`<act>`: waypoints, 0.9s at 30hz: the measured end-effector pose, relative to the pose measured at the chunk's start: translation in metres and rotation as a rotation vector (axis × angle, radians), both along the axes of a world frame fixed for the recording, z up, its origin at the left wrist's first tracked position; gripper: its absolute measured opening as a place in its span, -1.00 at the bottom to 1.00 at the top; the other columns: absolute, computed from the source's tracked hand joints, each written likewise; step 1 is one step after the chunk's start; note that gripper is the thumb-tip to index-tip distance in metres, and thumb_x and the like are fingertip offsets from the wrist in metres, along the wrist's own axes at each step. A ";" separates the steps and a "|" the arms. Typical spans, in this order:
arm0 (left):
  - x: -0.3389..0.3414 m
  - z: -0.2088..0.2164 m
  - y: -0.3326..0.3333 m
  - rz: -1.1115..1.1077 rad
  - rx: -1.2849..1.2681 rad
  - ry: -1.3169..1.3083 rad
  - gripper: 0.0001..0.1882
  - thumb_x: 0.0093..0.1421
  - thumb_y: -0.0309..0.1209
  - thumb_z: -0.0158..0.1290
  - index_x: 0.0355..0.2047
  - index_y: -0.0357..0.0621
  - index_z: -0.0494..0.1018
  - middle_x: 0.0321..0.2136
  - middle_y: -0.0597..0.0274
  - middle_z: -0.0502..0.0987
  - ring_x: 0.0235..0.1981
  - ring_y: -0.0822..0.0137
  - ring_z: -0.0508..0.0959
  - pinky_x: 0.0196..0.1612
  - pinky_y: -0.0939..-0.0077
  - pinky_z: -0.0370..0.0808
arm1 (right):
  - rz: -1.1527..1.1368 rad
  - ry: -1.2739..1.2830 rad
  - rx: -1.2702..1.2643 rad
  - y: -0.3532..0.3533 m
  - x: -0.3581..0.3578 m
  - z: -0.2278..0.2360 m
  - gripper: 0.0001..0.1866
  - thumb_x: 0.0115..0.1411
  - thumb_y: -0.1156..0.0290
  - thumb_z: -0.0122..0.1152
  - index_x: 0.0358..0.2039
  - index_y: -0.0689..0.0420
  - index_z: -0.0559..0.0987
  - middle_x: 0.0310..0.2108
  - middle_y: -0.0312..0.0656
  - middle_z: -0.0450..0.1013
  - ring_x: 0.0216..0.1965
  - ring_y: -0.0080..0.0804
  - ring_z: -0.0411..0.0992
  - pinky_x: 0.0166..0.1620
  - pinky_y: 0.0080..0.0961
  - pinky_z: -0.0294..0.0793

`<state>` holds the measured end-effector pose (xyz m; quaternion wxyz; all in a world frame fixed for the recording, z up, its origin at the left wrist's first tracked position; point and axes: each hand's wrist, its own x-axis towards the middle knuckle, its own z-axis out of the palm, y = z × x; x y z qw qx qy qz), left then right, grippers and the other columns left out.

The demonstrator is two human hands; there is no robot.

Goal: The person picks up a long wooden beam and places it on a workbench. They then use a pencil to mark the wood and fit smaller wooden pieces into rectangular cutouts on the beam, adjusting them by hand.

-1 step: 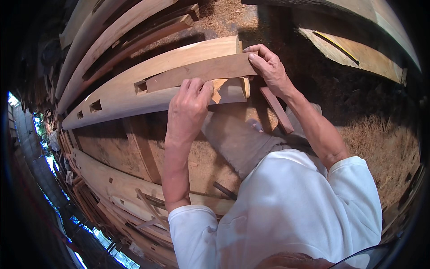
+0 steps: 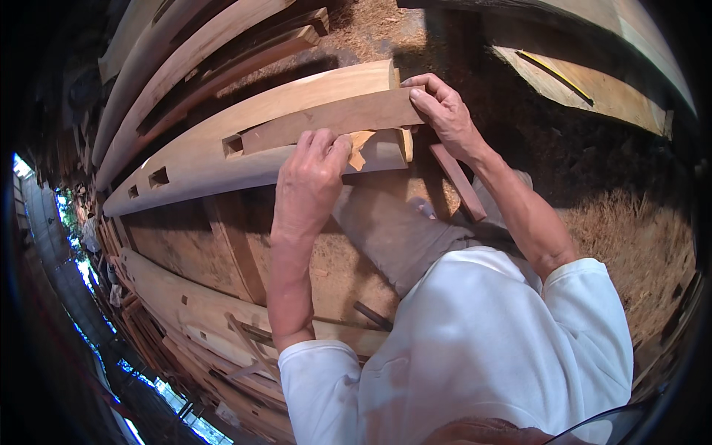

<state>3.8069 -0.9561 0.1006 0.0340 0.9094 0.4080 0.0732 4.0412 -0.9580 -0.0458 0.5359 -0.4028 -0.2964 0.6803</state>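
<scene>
A long, rounded, pale wooden beam (image 2: 334, 83) with square mortise holes lies across in front of me. On its upper face rests a thin, flat brown strip (image 2: 341, 115). My right hand (image 2: 449, 115) pinches the strip's right end, thumb on top and fingers at the far edge. Along the strip's near edge my left hand (image 2: 311, 174) is closed, fingers curled down, around a torn orange-yellow piece (image 2: 360, 148) that looks like sandpaper. The torn piece sticks out to the right over the beam's side. My left fingertips are partly hidden.
A reddish wooden bar (image 2: 458, 182) leans by my leg. More shaped beams (image 2: 193, 59) lie beyond at the left, and another holed beam (image 2: 222, 304) lies nearer. At the right, a yellow-and-black stick (image 2: 555, 76) rests on a pale timber (image 2: 623, 104). Wood shavings (image 2: 623, 237) cover the ground.
</scene>
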 end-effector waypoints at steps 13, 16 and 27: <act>-0.030 -0.027 0.050 -0.269 -0.098 -0.074 -0.69 0.01 -0.67 0.21 -0.20 -0.15 0.62 -0.38 0.17 0.51 -0.30 0.12 0.57 -0.22 0.26 0.57 | 0.006 -0.049 0.040 0.009 0.006 0.003 -0.71 0.53 0.26 0.10 0.08 0.17 0.53 -0.26 -0.45 0.44 -0.25 -0.76 0.38 -0.15 -0.67 0.45; -0.044 -0.032 0.036 -0.225 -0.053 -0.174 -0.62 -0.03 -0.68 0.21 -0.15 -0.14 0.64 -0.39 0.16 0.55 -0.34 0.14 0.59 -0.25 0.25 0.57 | 0.047 -0.076 0.060 0.006 0.005 0.002 -0.71 0.53 0.25 0.10 0.09 0.16 0.54 -0.29 -0.47 0.39 -0.29 -0.75 0.32 -0.17 -0.68 0.38; -0.026 -0.020 0.061 -0.293 -0.050 -0.006 -0.81 0.10 -0.56 0.19 -0.25 -0.07 0.57 -0.40 0.25 0.53 -0.28 0.19 0.60 -0.19 0.32 0.61 | -0.008 -0.014 -0.038 0.007 0.001 -0.003 -0.72 0.52 0.23 0.12 0.05 0.16 0.52 -0.32 -0.40 0.49 -0.34 -0.70 0.46 -0.31 -0.62 0.51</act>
